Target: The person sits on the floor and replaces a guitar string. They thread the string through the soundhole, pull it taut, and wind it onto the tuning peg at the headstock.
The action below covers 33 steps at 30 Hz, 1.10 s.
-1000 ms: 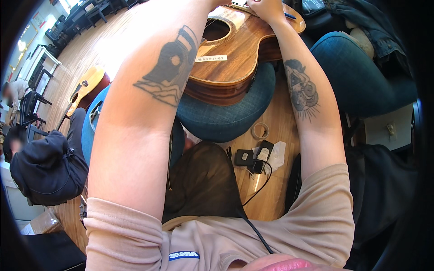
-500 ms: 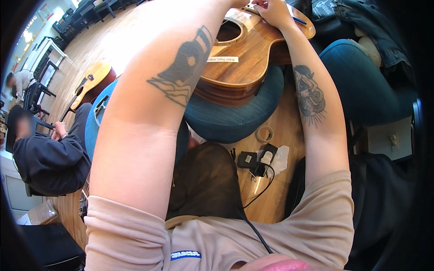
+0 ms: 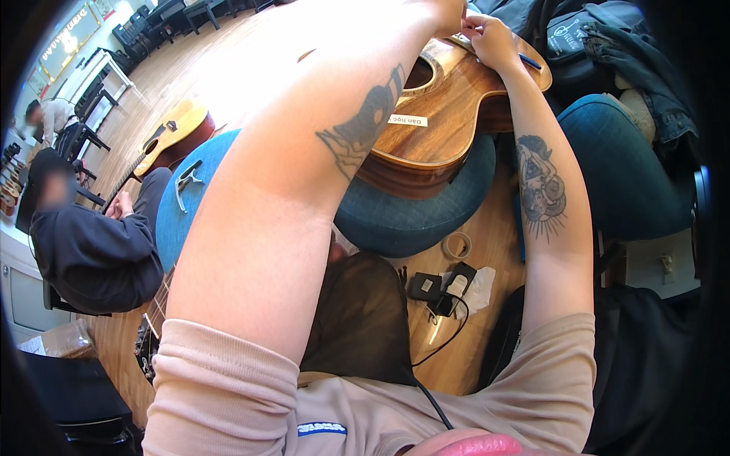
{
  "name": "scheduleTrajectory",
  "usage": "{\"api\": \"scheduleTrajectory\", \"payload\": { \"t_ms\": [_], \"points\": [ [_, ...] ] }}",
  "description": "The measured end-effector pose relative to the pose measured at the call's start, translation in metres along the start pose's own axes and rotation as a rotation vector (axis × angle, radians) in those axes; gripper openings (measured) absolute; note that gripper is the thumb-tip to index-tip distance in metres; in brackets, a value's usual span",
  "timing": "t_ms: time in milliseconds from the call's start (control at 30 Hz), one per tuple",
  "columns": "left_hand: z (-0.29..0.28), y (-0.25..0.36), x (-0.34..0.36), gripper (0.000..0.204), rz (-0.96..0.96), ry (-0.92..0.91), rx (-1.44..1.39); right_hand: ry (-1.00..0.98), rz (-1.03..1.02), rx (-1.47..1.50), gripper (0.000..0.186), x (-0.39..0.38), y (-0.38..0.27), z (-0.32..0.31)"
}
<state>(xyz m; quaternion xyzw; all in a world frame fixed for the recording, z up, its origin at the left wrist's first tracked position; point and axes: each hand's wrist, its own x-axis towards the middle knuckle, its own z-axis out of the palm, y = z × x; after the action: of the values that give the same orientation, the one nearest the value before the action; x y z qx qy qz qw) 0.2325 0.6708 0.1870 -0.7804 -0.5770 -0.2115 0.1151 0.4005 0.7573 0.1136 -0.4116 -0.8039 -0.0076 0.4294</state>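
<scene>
An acoustic guitar (image 3: 433, 148) with a paper label lies on a round teal padded stool (image 3: 407, 220). My left hand (image 3: 445, 17) is at the top edge over the guitar, its fingers mostly hidden. Just right of it, my right hand (image 3: 490, 42) is closed in a pinch near the guitar's bridge; what it holds is too small to make out. A thin blue object (image 3: 530, 62) lies on the guitar beside my right wrist. A metal capo (image 3: 184, 194) rests on the blue pad at the left, beside my left forearm.
A seated person (image 3: 95, 251) and another guitar (image 3: 182, 133) are at left, a bent-over person (image 3: 55, 118) behind. Dark jackets (image 3: 639, 76) cover the upper right. Chargers (image 3: 426, 286) and a tape roll (image 3: 456, 245) lie on the floor. A black seat (image 3: 61, 403) is lower left.
The view has shifted, so the guitar and stool appear further right and lower. Both my arms reach further right in the picture. The seated person has straightened, now showing their hands.
</scene>
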Motion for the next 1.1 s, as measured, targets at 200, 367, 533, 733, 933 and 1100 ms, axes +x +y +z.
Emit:
{"api": "scheduleTrajectory", "payload": {
  "t_ms": [200,367,533,733,933,1100],
  "points": [
    [0.020,-0.009,0.017,0.015,0.122,0.093,0.130,-0.022,0.026,0.022,0.023,-0.002,0.000,-0.003],
    [0.024,-0.016,0.029,0.023,0.098,-0.041,0.181,0.161,0.012,0.140,0.022,-0.010,-0.027,-0.009],
    [0.026,-0.027,0.037,0.044,-0.039,-0.112,0.229,0.175,0.044,0.227,0.019,-0.010,-0.032,-0.014],
    [0.018,-0.018,0.023,0.046,-0.084,-0.088,0.069,0.211,0.094,0.232,0.015,-0.015,-0.031,-0.016],
    [0.011,-0.021,0.018,0.038,-0.083,-0.030,-0.088,0.160,-0.093,0.140,0.014,-0.009,-0.018,-0.009],
    [0.011,-0.027,0.015,0.031,-0.057,0.001,-0.207,0.071,-0.042,0.166,0.014,-0.009,-0.023,-0.008]
  ]
}}
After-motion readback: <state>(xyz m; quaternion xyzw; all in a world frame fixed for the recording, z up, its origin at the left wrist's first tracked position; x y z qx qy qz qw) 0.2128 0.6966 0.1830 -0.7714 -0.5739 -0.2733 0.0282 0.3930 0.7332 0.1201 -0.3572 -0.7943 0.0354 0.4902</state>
